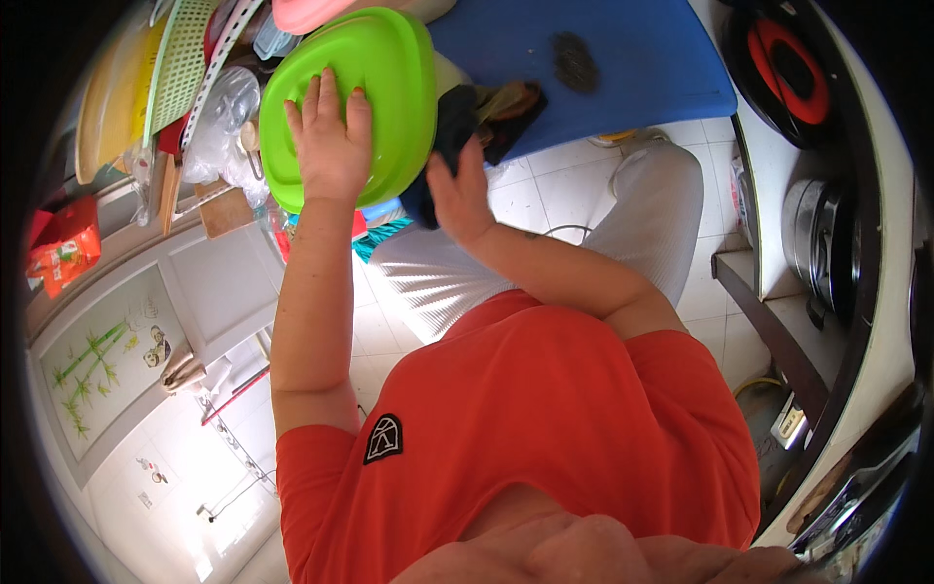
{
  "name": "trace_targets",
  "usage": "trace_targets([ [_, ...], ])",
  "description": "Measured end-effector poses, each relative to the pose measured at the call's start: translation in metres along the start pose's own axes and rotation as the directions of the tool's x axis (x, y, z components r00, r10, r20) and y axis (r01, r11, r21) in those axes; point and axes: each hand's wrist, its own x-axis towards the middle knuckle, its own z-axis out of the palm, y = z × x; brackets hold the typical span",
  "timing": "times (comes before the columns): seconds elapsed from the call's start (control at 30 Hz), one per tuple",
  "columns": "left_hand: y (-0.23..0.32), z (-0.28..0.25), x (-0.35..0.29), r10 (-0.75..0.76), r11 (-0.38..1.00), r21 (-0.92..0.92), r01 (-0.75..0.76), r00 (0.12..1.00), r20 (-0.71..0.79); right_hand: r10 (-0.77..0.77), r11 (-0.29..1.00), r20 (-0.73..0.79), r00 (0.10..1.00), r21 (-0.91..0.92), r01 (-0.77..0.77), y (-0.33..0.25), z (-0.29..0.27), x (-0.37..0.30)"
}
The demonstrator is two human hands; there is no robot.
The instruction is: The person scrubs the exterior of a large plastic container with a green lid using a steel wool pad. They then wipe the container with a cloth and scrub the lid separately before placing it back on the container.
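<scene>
A bright green plastic lid [404, 107], rounded at the corners, sits tilted on a pale container, of which only a sliver shows at its right side. My left hand [333, 146] lies flat on the lid with its fingers spread. Beside the lid's right edge, my right hand [465, 200] grips a dark cloth [453, 122], bunched against the container's side; some fingertips are hidden by it. Just beyond the cloth, a crumpled brownish and black item [511, 107] rests at the edge of a blue tabletop [642, 58]; its kind is unclear.
A dark wiry clump, like a scouring pad [575, 61], lies on the blue top. Green perforated baskets [185, 68] and clear plastic bags [224, 122] crowd the left. At right, shelves hold a black-and-red round item [790, 73] and a metal pot [812, 243].
</scene>
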Motion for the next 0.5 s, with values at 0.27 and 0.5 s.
trace_targets([
  [0.27, -0.001, 0.003, 0.001, -0.062, 0.998, 0.021, 0.061, 0.997, 0.037, -0.033, 0.996, 0.235, 0.971, 0.085, 0.013, 0.010, -0.008, 0.092],
  [0.5, 0.001, 0.014, 0.025, -0.221, 0.975, -0.007, 0.221, 0.975, 0.028, 0.459, 0.791, 0.327, 0.826, 0.275, -0.547, 0.096, 0.005, 0.167],
])
